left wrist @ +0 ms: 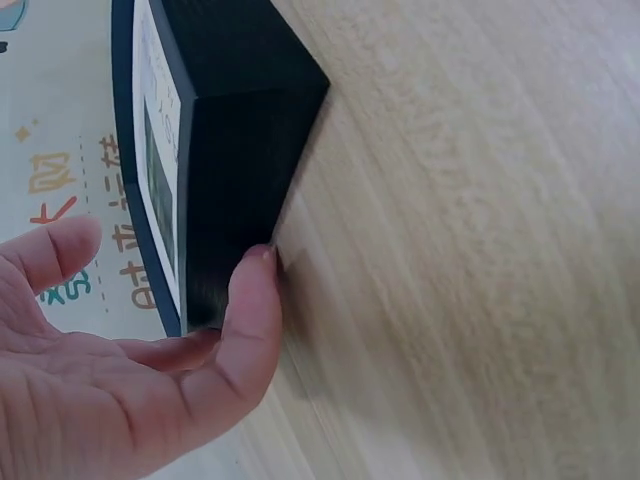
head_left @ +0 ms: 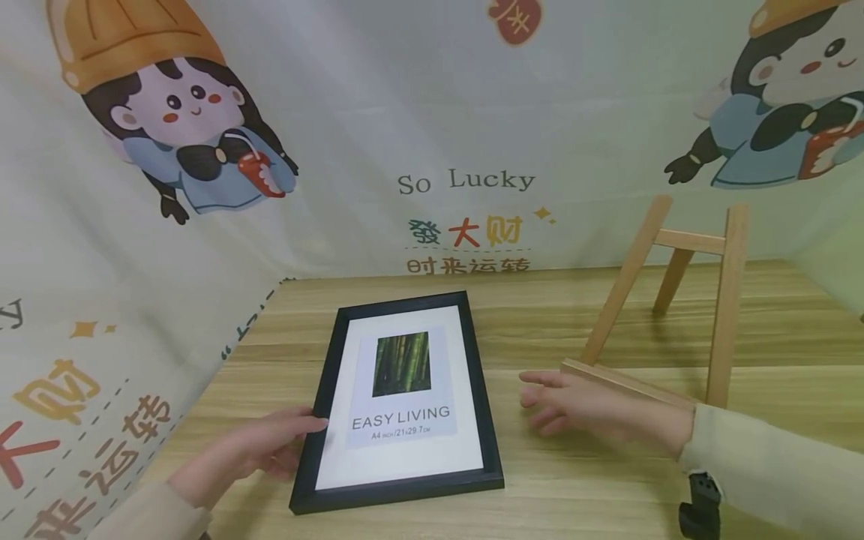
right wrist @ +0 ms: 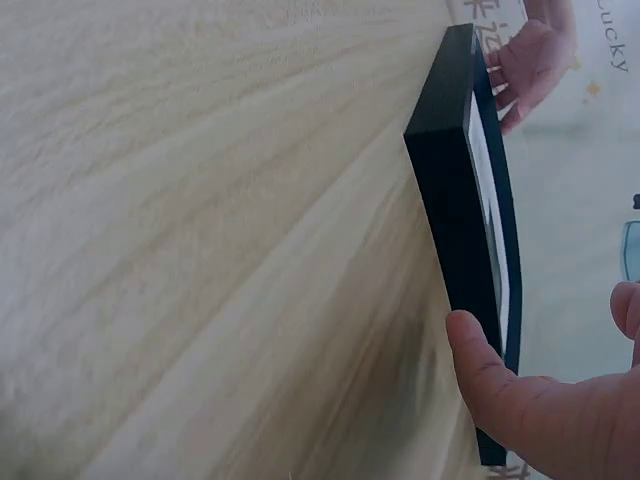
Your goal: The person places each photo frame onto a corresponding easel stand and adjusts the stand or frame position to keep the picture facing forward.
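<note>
A black picture frame [head_left: 402, 489] lies face up on the wooden table, with a white sheet inside that shows a bamboo picture and the words EASY LIVING. My left hand [head_left: 266, 442] is at the frame's left edge. In the left wrist view its fingertips touch the frame's black side [left wrist: 235, 170] low down, while the thumb stands raised and apart from it. To the right of the frame, my right hand [head_left: 574, 405] hovers over the table with its fingers spread loosely, holding nothing. A gap separates it from the frame in the head view.
A wooden easel [head_left: 725, 300] stands at the right, just behind my right hand and forearm. Its lower ledge [head_left: 628, 382] lies close to that hand. A printed cloth [head_left: 337, 150] hangs behind the table [head_left: 533, 315] and along its left side.
</note>
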The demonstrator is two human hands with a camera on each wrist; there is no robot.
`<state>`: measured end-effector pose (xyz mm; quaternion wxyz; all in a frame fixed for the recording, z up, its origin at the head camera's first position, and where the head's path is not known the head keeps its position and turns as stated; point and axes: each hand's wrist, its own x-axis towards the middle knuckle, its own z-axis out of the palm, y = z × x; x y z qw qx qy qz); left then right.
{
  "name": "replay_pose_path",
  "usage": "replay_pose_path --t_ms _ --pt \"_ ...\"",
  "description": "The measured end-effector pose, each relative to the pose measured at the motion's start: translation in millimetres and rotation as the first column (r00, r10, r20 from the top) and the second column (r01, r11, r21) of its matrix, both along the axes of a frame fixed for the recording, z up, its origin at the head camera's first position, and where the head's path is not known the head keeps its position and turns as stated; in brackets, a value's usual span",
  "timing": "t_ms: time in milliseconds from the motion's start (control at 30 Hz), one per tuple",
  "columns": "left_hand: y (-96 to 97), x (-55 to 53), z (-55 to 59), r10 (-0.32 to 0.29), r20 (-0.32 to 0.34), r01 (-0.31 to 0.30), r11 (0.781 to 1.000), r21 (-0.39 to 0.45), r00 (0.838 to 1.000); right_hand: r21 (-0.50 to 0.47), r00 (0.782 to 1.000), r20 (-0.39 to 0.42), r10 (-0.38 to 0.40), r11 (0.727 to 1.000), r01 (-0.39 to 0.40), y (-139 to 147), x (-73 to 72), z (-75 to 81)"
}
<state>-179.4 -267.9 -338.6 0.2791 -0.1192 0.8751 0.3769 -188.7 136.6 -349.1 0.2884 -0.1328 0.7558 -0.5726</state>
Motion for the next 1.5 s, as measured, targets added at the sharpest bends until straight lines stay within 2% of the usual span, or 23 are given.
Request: replay_pose_path --t_ms 67,200,367,733,833,967,1133,1333,1500 --pt "0.6 -0.7 -1.4 0.004 0.0 -0.004 1.0 -0.012 1.0 -0.064 0.999 0.037 0.015 0.998 -0.013 -5.9 -0.4 -4.3" --pt "1.6 -1.1 -3.4 0.022 0.007 -0.022 0.999 -0.041 1.0 -0.126 0.993 0.111 0.038 0.992 -0.024 -16.2 -1.9 -10.9" --pt "4.6 -0.3 -4.3 0.034 0.002 -0.034 0.998 -0.057 0.999 -0.136 0.985 0.172 0.025 0.991 -0.001 -26.5 -3.3 -16.0" --pt "8.5 1.3 -7.3 0.018 -0.021 -0.02 0.997 -0.08 1.0 -0.092 0.988 0.149 -0.029 0.995 0.044 -44.8 -5.8 -23.6" --pt "10.2 2.6 -9.7 0.021 -0.04 -0.025 0.995 -0.096 0.999 -0.042 0.989 0.134 -0.058 0.997 0.064 -49.2 -4.9 -23.5" --pt "12.8 3.8 -13.3 0.023 -0.076 -0.032 0.992 -0.124 0.997 0.048 0.986 0.101 -0.135 0.99 0.13 -55.9 -1.8 -22.6" --pt "15.6 4.1 -14.6 0.054 -0.083 -0.063 0.992 -0.11 0.995 0.124 0.982 0.068 -0.175 0.978 0.165 -62.5 -0.1 -22.2" --pt "19.8 4.4 -15.2 0.11 -0.096 -0.117 0.991 -0.065 0.989 0.096 0.975 0.102 -0.2 0.977 0.19 -63.6 1.0 -22.6" --pt "21.4 3.3 -14.5 0.129 -0.102 -0.134 0.99 -0.047 0.986 0.067 0.966 0.125 -0.226 0.973 0.219 -62.6 2.7 -22.2"
